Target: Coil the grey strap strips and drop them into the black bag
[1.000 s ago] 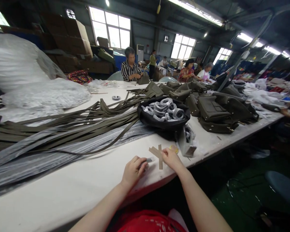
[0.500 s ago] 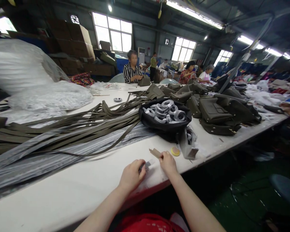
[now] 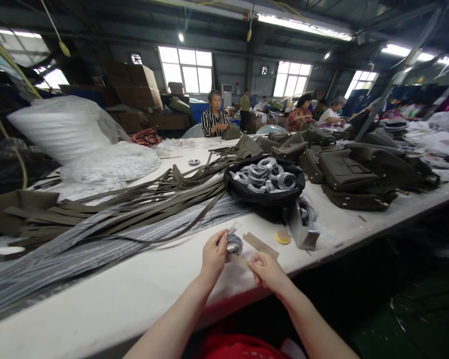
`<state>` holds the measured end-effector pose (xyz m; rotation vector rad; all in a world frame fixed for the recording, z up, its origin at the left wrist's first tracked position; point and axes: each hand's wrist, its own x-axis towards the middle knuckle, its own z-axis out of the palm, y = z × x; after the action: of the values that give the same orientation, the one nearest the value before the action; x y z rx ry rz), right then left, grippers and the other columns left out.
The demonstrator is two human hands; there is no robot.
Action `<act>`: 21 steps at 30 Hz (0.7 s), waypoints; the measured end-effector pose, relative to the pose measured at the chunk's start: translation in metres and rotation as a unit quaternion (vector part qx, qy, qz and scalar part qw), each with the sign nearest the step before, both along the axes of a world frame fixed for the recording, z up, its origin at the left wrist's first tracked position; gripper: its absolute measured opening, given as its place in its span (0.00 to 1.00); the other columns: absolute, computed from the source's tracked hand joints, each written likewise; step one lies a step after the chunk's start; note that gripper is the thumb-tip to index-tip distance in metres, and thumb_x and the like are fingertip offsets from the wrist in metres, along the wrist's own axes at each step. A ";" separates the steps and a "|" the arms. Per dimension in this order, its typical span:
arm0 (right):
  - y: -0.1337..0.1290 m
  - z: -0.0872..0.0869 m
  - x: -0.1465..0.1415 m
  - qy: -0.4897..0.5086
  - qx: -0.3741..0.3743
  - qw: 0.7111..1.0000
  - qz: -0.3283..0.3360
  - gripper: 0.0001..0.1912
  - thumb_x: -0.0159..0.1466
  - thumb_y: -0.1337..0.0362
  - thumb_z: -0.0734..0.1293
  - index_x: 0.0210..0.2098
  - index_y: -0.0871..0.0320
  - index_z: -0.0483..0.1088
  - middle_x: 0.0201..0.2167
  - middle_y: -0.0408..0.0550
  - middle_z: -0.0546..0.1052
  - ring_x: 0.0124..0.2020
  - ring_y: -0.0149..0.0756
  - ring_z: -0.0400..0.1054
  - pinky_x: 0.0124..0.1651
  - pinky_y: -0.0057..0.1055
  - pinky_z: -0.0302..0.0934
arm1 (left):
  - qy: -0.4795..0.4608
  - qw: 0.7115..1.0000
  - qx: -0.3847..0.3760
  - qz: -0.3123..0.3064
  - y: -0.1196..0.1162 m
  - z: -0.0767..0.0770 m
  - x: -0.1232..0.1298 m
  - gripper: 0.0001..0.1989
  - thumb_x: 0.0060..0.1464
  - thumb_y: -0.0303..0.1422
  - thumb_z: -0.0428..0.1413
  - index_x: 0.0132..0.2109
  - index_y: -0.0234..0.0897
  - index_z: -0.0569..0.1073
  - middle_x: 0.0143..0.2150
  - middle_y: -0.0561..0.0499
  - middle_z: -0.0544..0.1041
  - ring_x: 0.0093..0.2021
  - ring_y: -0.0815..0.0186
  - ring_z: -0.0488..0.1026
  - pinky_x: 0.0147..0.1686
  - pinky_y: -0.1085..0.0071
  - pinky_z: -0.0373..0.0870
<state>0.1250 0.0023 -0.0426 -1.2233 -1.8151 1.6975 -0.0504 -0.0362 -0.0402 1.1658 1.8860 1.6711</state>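
Observation:
My left hand (image 3: 214,255) is closed around the edge of a wrapped coil (image 3: 235,244), grey and shiny like those in the bag. My right hand (image 3: 267,271) pinches one end of a short tan strip (image 3: 240,261). The strip's other end reaches the coil beside my left fingers; whether it sticks there I cannot tell. More tan strips (image 3: 261,245) lie on the white table (image 3: 160,284) just beyond my right hand. A yellow-rimmed round disc (image 3: 282,237) lies to their right.
A black bag (image 3: 264,199) full of wrapped coils stands ahead, with a clear plastic box (image 3: 302,227) against it. Long olive straps (image 3: 164,199) spread left. Olive handbags (image 3: 346,169) pile up on the right. A person in a striped shirt (image 3: 214,122) works across the table.
My right hand has drawn a tan strip away from the others and brought it to the coil. My left hand has raised and turned the coil. The view has shifted left.

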 end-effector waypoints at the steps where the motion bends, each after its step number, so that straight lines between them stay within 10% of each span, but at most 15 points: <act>1: 0.000 0.000 -0.001 0.009 0.000 1.000 -0.015 0.14 0.58 0.53 0.63 0.26 0.55 0.59 0.08 0.33 0.65 0.07 0.22 0.47 0.12 0.21 0.37 | 0.047 0.999 0.026 0.002 0.000 0.002 0.003 0.19 0.58 0.44 0.50 0.43 0.35 0.77 0.34 0.48 0.78 0.34 0.63 0.75 0.36 0.69 0.71; 12: -0.028 0.019 -0.009 0.298 -0.252 0.915 -0.102 0.21 0.48 0.54 0.76 0.31 0.61 0.66 0.21 0.36 0.68 0.18 0.19 0.60 0.20 0.16 0.51 | 0.177 0.978 0.099 -0.051 -0.003 0.017 0.035 0.13 0.60 0.37 0.50 0.46 0.37 0.75 0.34 0.49 0.76 0.37 0.65 0.74 0.38 0.69 0.70; 21: -0.029 0.016 -0.016 0.333 -0.276 0.891 -0.141 0.24 0.50 0.47 0.73 0.29 0.55 0.59 0.13 0.30 0.64 0.07 0.17 0.43 0.10 0.17 0.32 | 0.156 0.978 0.080 -0.117 0.000 0.027 0.049 0.12 0.59 0.37 0.51 0.43 0.39 0.77 0.37 0.48 0.72 0.40 0.64 0.72 0.43 0.66 0.71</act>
<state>0.1094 -0.0267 -0.0266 -0.8509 -0.7396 2.1635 -0.0016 -0.0360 -0.0129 1.7306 1.7227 1.6050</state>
